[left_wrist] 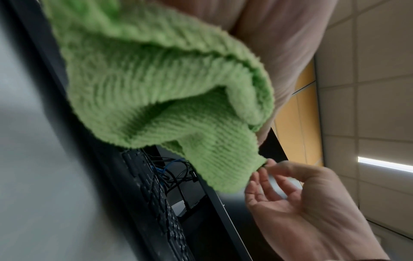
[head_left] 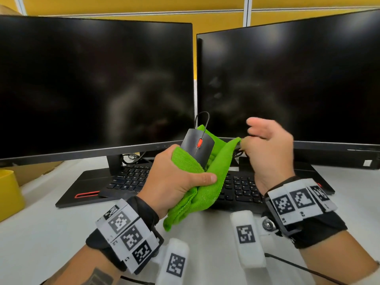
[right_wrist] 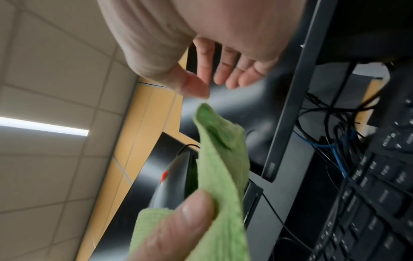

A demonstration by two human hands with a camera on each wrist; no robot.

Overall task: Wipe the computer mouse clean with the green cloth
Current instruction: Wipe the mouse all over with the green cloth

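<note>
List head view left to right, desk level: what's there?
Yellow container → left hand → mouse → cloth corner → right hand. The keyboard spans behind both hands, so it is left out.

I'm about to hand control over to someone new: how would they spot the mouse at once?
Look in front of the gap between the two dark monitors, above the keyboard. There the left hand holds up the green cloth, cradling the mouse: matte black, corded, with the only red scroll wheel.
</note>
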